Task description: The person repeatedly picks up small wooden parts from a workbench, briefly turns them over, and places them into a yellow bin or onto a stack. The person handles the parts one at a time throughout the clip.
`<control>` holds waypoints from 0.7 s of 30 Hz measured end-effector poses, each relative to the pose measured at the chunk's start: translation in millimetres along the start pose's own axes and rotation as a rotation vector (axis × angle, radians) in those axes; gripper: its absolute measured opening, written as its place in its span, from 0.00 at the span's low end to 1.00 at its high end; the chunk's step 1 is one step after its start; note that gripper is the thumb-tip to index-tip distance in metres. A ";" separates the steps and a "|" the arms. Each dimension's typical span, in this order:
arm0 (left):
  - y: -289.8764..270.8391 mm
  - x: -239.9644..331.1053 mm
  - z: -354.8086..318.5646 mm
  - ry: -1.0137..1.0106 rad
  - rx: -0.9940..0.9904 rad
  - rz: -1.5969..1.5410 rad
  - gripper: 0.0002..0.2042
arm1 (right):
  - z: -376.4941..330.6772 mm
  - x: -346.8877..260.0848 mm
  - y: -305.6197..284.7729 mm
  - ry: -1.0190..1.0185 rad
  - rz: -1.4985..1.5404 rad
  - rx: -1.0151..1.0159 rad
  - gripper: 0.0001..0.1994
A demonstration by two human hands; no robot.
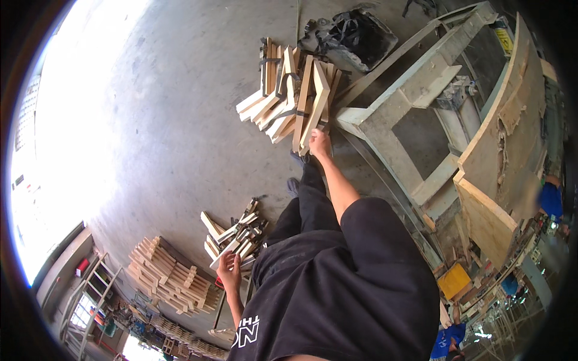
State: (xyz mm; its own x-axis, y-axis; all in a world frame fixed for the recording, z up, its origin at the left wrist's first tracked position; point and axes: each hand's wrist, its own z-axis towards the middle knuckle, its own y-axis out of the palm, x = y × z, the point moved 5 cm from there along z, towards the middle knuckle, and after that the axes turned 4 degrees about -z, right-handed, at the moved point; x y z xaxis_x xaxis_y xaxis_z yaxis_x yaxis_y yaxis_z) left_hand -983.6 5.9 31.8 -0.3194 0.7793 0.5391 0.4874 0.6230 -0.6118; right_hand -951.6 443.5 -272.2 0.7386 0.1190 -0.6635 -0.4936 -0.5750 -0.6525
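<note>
Head view: the right hand (320,144) is clenched on the lower end of a strapped bundle of pale wooden slats (292,96), which lies on the grey concrete floor (180,120) beside a large unpainted timber frame (415,96). The left hand (229,274) is closed on one short light wooden slat (221,256) at the edge of a loose small pile of cut slats (238,231), close to the legs.

Step, as judged: both hands are engaged on timber, one on the bundle and one on a single piece. Any shift of the bundle would call for a firm hold under the dark straps, so that the slats are kept from fanning out, and for clearance from the frame corner.

Packages and labels:
- A black open bag (361,33) is seen at the top, just behind the bundle.
- A small yellow rectangular label (503,39) is fixed at the upper right of the frame; its print is too small to make out.
- A yellow flat box (454,280) is seen lower right, under leaning plywood sheets (500,150).
- A neat stack of slat frames (168,277) is noted lower left.
</note>
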 end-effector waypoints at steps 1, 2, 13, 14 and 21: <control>0.6 -4.4 -1.4 -0.013 0.001 -0.025 0.14 | -4.2 -3.0 4.5 -0.025 -0.084 -0.064 0.14; 0.7 -9.2 -2.5 -0.018 -0.004 -0.040 0.14 | -9.1 -4.0 7.9 0.011 -0.055 -0.092 0.12; 6.7 -14.4 24.5 0.321 -0.185 -0.066 0.13 | -128.0 20.2 -42.1 -0.020 0.060 -0.079 0.07; 6.5 -13.3 29.8 0.380 -0.194 -0.045 0.13 | -146.3 26.5 -50.4 0.028 0.031 -0.069 0.07; 23.8 29.4 65.2 0.839 -0.327 0.260 0.13 | -311.3 122.0 -100.1 0.296 0.152 0.031 0.15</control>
State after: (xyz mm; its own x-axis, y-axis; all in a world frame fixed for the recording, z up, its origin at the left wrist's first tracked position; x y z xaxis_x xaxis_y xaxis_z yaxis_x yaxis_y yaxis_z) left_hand -1034.4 48.0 -4.6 0.4603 0.5087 0.7275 0.7062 0.2867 -0.6473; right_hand -669.2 263.6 -173.9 0.7546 -0.2089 -0.6221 -0.6185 -0.5430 -0.5679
